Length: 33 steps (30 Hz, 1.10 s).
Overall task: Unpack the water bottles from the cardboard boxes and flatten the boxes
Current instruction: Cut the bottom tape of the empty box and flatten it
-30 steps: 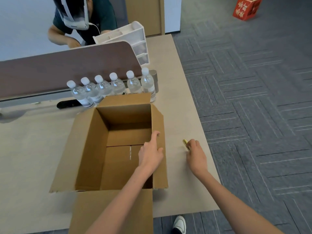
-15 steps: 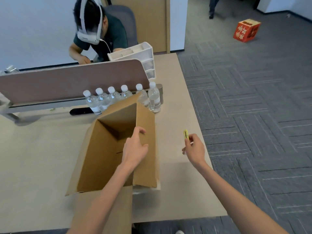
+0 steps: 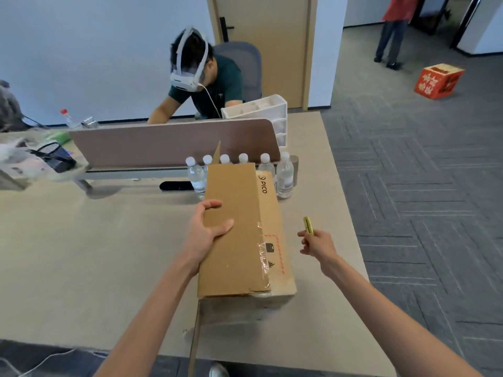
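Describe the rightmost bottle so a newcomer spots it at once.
Along the brown divider across the table stands a row of white-capped bottles, behind the cardboard box. Yours is at the row's right end, nearest the carpet: the only bottle with a grey metal cup behind it.

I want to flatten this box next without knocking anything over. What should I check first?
1. Cardboard box emptied: cannot tell, only its outside shows.
2. Left hand grips the box's edge: ok.
3. Yellow tool held in right hand: ok.
4. Tape on the box cut through: cannot tell.
5. Water bottles clear of the box: not ok, they stand right behind it.
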### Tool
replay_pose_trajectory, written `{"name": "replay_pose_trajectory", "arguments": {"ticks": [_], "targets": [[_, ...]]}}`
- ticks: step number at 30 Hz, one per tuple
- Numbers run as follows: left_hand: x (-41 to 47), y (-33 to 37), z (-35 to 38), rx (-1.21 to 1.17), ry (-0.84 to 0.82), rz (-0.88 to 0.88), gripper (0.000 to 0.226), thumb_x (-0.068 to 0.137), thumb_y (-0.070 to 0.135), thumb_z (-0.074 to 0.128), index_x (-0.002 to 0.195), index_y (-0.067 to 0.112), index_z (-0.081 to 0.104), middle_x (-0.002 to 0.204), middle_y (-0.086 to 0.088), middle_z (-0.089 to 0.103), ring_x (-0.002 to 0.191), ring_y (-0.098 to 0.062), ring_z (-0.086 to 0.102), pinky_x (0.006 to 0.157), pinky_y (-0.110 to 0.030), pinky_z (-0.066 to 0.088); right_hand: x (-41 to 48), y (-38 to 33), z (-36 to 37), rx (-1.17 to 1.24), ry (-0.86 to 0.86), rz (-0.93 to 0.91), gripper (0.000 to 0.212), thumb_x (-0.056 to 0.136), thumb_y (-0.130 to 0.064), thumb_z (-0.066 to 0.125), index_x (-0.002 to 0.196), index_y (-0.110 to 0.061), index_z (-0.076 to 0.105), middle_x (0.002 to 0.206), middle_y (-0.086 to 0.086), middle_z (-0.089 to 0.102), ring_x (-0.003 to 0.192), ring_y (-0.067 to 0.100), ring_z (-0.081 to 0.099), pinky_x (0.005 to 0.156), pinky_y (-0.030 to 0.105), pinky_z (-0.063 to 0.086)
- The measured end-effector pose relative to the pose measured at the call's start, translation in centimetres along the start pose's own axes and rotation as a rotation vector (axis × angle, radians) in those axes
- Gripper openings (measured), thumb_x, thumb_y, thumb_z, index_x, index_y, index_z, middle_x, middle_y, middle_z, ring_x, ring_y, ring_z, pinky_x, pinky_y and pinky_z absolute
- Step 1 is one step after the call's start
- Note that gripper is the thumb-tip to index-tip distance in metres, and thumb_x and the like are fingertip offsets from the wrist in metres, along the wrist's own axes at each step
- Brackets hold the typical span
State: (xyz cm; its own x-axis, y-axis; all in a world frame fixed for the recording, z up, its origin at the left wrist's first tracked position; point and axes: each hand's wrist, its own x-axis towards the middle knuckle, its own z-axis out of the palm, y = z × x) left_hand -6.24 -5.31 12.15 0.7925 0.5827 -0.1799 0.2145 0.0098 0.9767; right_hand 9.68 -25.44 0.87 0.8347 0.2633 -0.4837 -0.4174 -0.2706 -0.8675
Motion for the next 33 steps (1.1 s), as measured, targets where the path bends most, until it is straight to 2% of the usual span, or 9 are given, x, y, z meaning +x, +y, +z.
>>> {"name": "replay_pose_trajectory", "arguments": {"ticks": [3, 7, 9, 15, 21, 25, 28, 30, 33], "targets": [[-0.8, 0.3, -1.8, -0.076, -0.031, -0.009, 0.053, 0.078, 0.023, 0.074, 0.125, 0.029, 0.049, 0.122, -0.004, 0.055, 0.102, -0.029, 0.063, 0.072, -0.04, 0.057, -0.7, -0.2, 0.8, 0.196, -0.088, 0.107, 0.015, 0.097, 0.004, 0.043, 0.09, 0.002, 0.056, 0.069, 0.013, 0.05, 0.058, 0.019, 0.048, 0.047, 0.022, 0.049], [-1.8, -0.2, -3.6, -0.146, -0.039, -0.016, 0.057, 0.08, 0.031, 0.075, 0.13, 0.028, 0.047, 0.126, -0.001, 0.053, 0.101, -0.024, 0.062, 0.072, -0.037, 0.056, -0.8, 0.9, 0.5, 0.18, -0.14, 0.154, 0.013, 0.097, 0.001, 0.045, 0.094, 0.004, 0.057, 0.089, 0.021, 0.064, 0.077, 0.026, 0.064, 0.075, 0.036, 0.057], [-2.1, -1.0, -4.1, -0.17, -0.041, -0.023, 0.055, 0.077, 0.037, 0.072, 0.127, 0.033, 0.049, 0.128, 0.0, 0.054, 0.102, -0.025, 0.063, 0.073, -0.038, 0.057, -0.5, 1.4, 0.2, 0.142, -0.158, 0.175, 0.014, 0.098, -0.001, 0.044, 0.093, 0.002, 0.057, 0.092, 0.02, 0.065, 0.082, 0.027, 0.066, 0.079, 0.038, 0.056], [-2.8, -2.7, -4.4, -0.286, -0.037, -0.081, 0.05, 0.075, 0.038, 0.069, 0.123, 0.042, 0.055, 0.129, -0.004, 0.059, 0.094, -0.025, 0.066, 0.069, -0.04, 0.058, -0.7, 2.2, 0.4, 0.045, -0.221, 0.195, 0.02, 0.096, -0.004, 0.042, 0.083, -0.005, 0.058, 0.083, 0.012, 0.052, 0.072, 0.021, 0.049, 0.07, 0.035, 0.046], [-2.6, -4.1, -4.4, -0.333, -0.08, -0.081, 0.056, 0.083, 0.036, 0.07, 0.133, 0.049, 0.05, 0.129, 0.005, 0.062, 0.101, -0.023, 0.067, 0.076, -0.041, 0.059, -0.9, 0.8, -0.5, 0.096, -0.075, 0.15, 0.022, 0.098, -0.008, 0.043, 0.084, -0.009, 0.059, 0.086, 0.007, 0.057, 0.076, 0.019, 0.051, 0.067, 0.032, 0.045], [-1.9, -5.5, -4.8, -0.319, -0.093, -0.116, 0.067, 0.077, 0.039, 0.075, 0.137, 0.043, 0.046, 0.131, -0.01, 0.062, 0.105, -0.024, 0.065, 0.081, -0.041, 0.056, -0.1, -0.7, -0.9, -0.017, 0.021, 0.079, 0.026, 0.095, -0.003, 0.039, 0.082, -0.011, 0.061, 0.087, 0.008, 0.056, 0.074, 0.019, 0.048, 0.065, 0.032, 0.04], [-1.6, -6.7, -5.5, -0.294, -0.082, -0.196, 0.066, 0.084, 0.031, 0.075, 0.14, 0.034, 0.04, 0.117, -0.014, 0.069, 0.091, -0.02, 0.065, 0.078, -0.036, 0.051, 0.4, -1.3, -0.8, -0.128, 0.107, 0.025, 0.021, 0.095, -0.008, 0.041, 0.091, -0.008, 0.062, 0.093, 0.012, 0.06, 0.075, 0.022, 0.05, 0.069, 0.035, 0.041], [-1.5, -7.7, -5.4, -0.197, -0.099, -0.253, 0.051, 0.095, 0.029, 0.061, 0.141, 0.03, 0.04, 0.104, -0.008, 0.07, 0.086, -0.017, 0.064, 0.076, -0.035, 0.048, 0.6, -1.1, -0.6, -0.275, 0.2, -0.029, 0.02, 0.095, -0.015, 0.045, 0.096, -0.006, 0.063, 0.099, 0.015, 0.063, 0.084, 0.029, 0.055, 0.075, 0.039, 0.042], [-1.5, -9.3, -4.8, -0.036, -0.105, -0.361, 0.043, 0.104, 0.045, 0.037, 0.143, 0.027, 0.041, 0.114, -0.007, 0.067, 0.104, -0.02, 0.063, 0.082, -0.035, 0.051, 0.0, -1.0, 0.1, -0.485, 0.272, -0.093, 0.022, 0.097, -0.02, 0.043, 0.1, -0.006, 0.059, 0.099, 0.013, 0.062, 0.091, 0.034, 0.057, 0.075, 0.037, 0.042]]}}
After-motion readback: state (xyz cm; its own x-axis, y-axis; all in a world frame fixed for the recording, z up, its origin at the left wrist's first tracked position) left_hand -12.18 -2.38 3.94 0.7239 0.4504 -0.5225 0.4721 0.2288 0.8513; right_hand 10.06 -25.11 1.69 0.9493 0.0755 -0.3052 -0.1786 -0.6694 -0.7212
